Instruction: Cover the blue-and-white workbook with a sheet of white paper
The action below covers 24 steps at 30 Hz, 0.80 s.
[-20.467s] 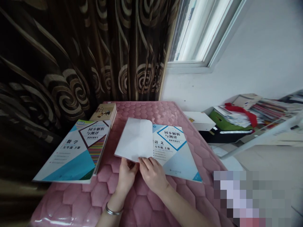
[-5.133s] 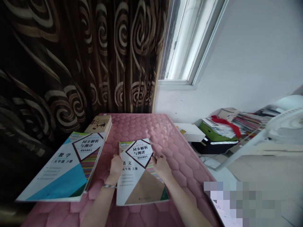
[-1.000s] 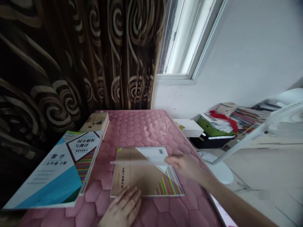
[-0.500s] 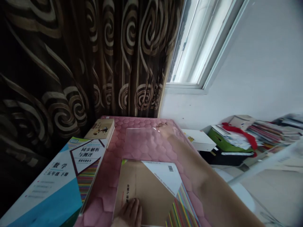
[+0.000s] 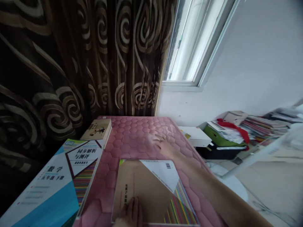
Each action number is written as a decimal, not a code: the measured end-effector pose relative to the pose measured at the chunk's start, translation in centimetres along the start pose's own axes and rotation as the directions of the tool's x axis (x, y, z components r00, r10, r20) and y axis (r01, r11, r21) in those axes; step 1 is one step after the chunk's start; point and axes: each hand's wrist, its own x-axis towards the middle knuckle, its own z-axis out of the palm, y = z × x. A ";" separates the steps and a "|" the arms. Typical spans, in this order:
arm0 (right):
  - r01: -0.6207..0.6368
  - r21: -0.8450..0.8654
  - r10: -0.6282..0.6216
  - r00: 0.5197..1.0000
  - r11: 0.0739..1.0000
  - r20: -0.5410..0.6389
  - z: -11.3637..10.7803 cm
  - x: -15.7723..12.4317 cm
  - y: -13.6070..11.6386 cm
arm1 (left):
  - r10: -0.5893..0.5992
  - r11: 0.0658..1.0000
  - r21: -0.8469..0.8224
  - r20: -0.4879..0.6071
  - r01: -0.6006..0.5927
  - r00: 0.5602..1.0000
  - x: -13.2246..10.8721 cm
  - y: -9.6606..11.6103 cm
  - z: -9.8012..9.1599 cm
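My left hand [image 5: 130,212] lies flat on a brown-backed book [image 5: 151,189] with a white corner, a barcode and coloured stripes. Beyond the book's far edge, a clear plastic sheet [image 5: 136,140] spreads over the pink quilted surface; it is faint, and whether it joins the book cannot be made out. My right hand [image 5: 163,146] rests near the sheet's right side, palm down, fingers apart and slightly blurred. To the left is a workbook [image 5: 54,179] with a white and blue cover.
Behind the workbook stands a stack of small brown books [image 5: 97,129]. A patterned dark curtain [image 5: 113,56] hangs along the back left, beside a window [image 5: 189,44]. At right are a white box [image 5: 196,136], a green container [image 5: 214,134] with papers and a red cloth [image 5: 234,127].
My right hand has come down and nearer from the sheet's far right corner, its fingers spreading. The sheet lies lower and flatter. My left hand stays on the book. The view has shifted slightly.
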 end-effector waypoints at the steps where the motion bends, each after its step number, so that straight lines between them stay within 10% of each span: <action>1: 0.014 0.032 -0.015 1.000 0.999 0.022 0.1 -2.1 -0.3 | 0.050 0.997 -0.057 0.057 -0.047 0.997 0.2 -0.9 -0.7; 5: 0.171 0.315 -0.217 0.969 0.934 0.118 0.8 -12.7 -1.1 | 0.102 0.923 -0.385 0.305 0.025 0.947 1.4 -4.5 -4.2; 10: -0.019 0.392 -0.082 0.967 0.920 0.240 1.6 -21.9 -1.9 | 0.011 0.822 -0.515 0.442 0.243 0.897 2.4 -5.7 -6.9; 24: -0.111 0.511 0.156 0.987 0.853 -0.047 6.1 -24.6 -1.8 | -0.042 0.868 -0.456 0.324 0.195 0.945 0.2 -6.4 -7.2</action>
